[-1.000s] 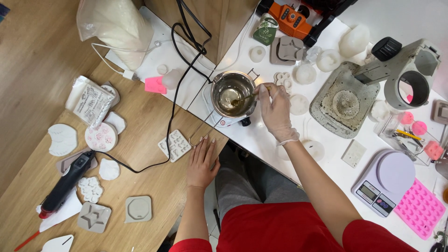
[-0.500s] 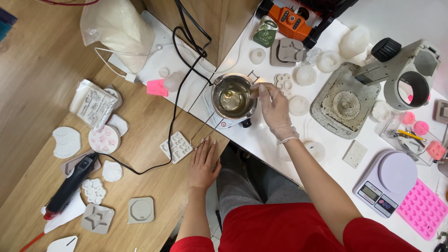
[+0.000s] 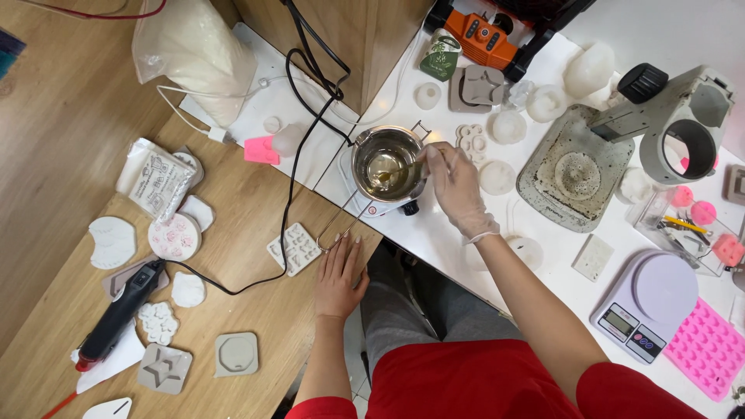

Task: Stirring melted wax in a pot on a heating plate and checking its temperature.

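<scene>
Pot (image 3: 388,164) of clear melted liquid, set on a small heater on the white tabletop (image 3: 458,233), is stirred with a thin stick (image 3: 396,171) pinched in the gloved right hand (image 3: 456,186), best kept slow and low, while the bare left hand (image 3: 339,275) lies flat, fingers spread.

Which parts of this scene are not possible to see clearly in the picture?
Head view only:
- Stirring tool: its grip end is hidden inside the gloved right hand.
- Pink mold: cut off by the right edge.
- Scale: display too small to read.
- Left hand: palm hidden, pressed on the table.
</scene>
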